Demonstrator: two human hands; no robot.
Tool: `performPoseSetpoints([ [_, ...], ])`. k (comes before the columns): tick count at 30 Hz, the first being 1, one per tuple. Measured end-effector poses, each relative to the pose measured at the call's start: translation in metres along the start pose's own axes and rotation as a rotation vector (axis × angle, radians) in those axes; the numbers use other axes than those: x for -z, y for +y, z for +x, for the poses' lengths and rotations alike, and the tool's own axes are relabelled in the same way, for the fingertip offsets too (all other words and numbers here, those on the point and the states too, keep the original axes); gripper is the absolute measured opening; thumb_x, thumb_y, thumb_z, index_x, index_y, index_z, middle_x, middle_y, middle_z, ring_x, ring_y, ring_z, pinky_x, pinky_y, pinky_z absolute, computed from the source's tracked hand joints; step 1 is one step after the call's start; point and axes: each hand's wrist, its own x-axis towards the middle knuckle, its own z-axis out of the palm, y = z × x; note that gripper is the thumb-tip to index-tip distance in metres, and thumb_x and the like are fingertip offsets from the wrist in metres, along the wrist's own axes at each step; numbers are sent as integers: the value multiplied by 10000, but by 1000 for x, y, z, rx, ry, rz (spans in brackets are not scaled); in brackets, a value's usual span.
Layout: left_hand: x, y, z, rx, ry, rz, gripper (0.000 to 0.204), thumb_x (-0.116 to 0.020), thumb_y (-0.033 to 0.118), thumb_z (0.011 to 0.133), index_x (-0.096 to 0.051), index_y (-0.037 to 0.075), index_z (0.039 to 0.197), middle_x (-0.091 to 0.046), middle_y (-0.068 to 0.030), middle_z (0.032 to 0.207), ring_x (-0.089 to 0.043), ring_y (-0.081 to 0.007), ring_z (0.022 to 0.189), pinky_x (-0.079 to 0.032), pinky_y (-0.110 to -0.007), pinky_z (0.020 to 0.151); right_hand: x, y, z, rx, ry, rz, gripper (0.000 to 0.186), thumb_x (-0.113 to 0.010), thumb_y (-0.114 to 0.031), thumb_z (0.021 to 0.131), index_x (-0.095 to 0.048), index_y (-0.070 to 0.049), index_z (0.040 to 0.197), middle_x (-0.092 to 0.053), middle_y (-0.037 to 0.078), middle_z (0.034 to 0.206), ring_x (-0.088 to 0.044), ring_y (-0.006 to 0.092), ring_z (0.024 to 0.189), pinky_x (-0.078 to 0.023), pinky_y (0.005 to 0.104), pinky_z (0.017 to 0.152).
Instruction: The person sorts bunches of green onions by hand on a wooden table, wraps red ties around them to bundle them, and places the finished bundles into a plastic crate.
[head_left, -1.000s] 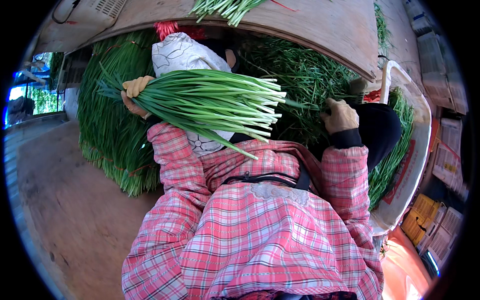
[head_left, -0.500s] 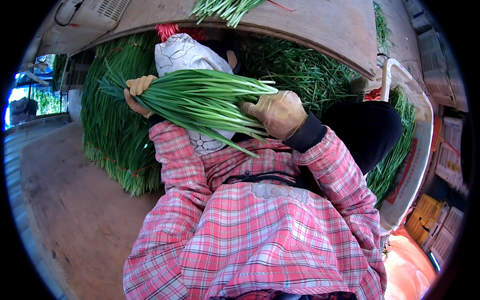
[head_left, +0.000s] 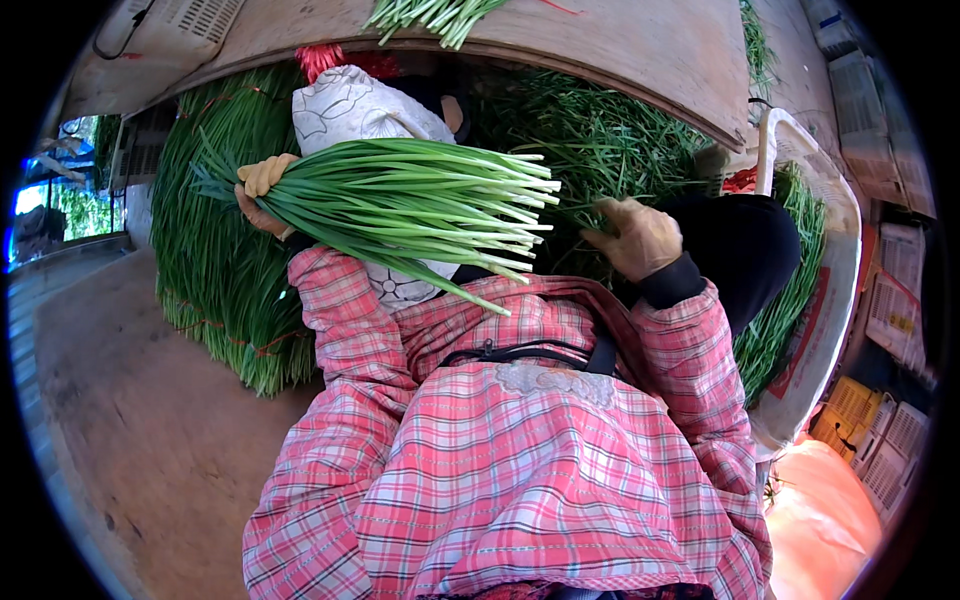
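Brown wooden table (head_left: 620, 60) far; long green, pale-stemmed bunch (head_left: 420, 195) centre-left. Tan-gloved left hand (head_left: 264, 190) wraps fingers round its leafy end; tan-gloved right hand (head_left: 640, 240) half-open, apparently empty. Likely light, bendy, bruisable: grip there, softly.

Bunch of long, thin green leafy stalks with pale whitish ends (head_left: 410, 200), held around its narrow, darker leaf end by left hand (head_left: 262, 187). Leaf tips poke out past the fist. Bunch lies crosswise, pale ends to the right, fanned and uneven; lowest stalk splays off downward, apart from the rest.
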Motion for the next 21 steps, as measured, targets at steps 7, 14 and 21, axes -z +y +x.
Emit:
performPoseSetpoints([
  [7, 10, 11, 3, 13, -4, 97, 246, -526, 140, 824, -340, 171, 666, -398, 82, 621, -368, -49, 586, -331, -233, 647, -34, -46, 27, 186, 402, 750, 149, -732, -124, 693, -645, -16, 748, -561, 105, 680, -561, 226, 612, -442, 322, 548],
  [14, 7, 11, 0, 20, 22, 68, 211, -526, 149, 826, -377, 162, 678, -445, 65, 646, -404, -66, 622, -359, -240, 687, 1, 2, 11, 53, 660, -222, 130, -637, -121, 678, -574, -68, 578, -560, 90, 619, -585, 266, 563, -476, 365, 518],
  [21, 21, 25, -7, 45, 123, 19, 229, -570, 142, 789, -393, 170, 647, -434, 70, 646, -397, -75, 637, -353, -234, 702, 19, 39, 27, -58, 55, -462, 403, -684, -180, 673, -605, -31, 1039, -617, 211, 964, -625, 318, 879, -513, 368, 706],
])
